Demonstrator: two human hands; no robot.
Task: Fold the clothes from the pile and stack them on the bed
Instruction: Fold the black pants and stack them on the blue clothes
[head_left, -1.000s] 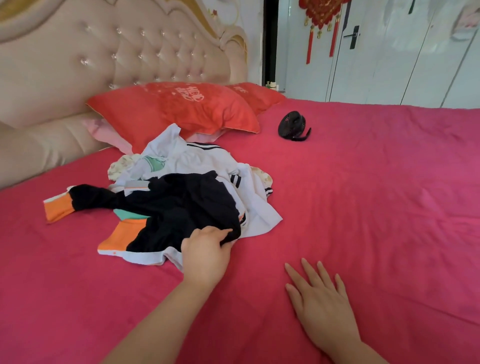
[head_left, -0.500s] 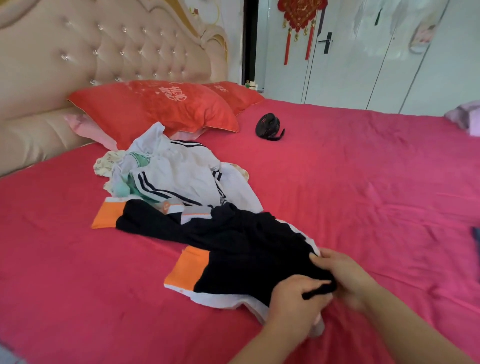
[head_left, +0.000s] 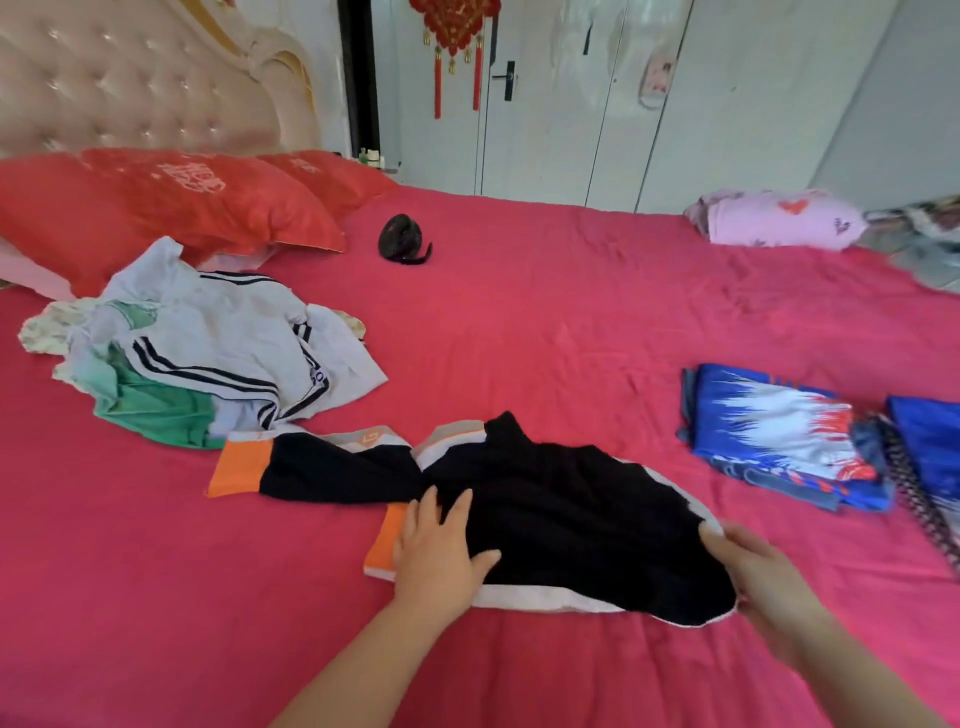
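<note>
1. Pressing flat on the black top (head_left: 561, 509), the left hand (head_left: 441, 553) has its fingers straight and spread. This looks meant to pin the fabric to the bed (head_left: 571, 312) while the other side is drawn out.
2. The right hand (head_left: 763, 577) grips the top's right edge, thumb over the cloth and the other fingers hidden beneath. I read this as a pull to take out slack before any fold.
3. The top lies spread across the near middle of the bed. One orange-cuffed sleeve (head_left: 244, 467) trails left toward the pile, and a second orange cuff shows just beside the left hand.
4. The pile (head_left: 208, 353), a white striped garment over a green one, sits just beside that trailing sleeve, in front of the red pillows (head_left: 171, 208).
5. A folded blue patterned garment (head_left: 779, 436) rests on the right, probably the start of the stack, so the top is being worked between pile and stack.
6. A small black fan (head_left: 400, 241) and a folded pink garment (head_left: 774, 221) lie farther back, well apart from the work.
</note>
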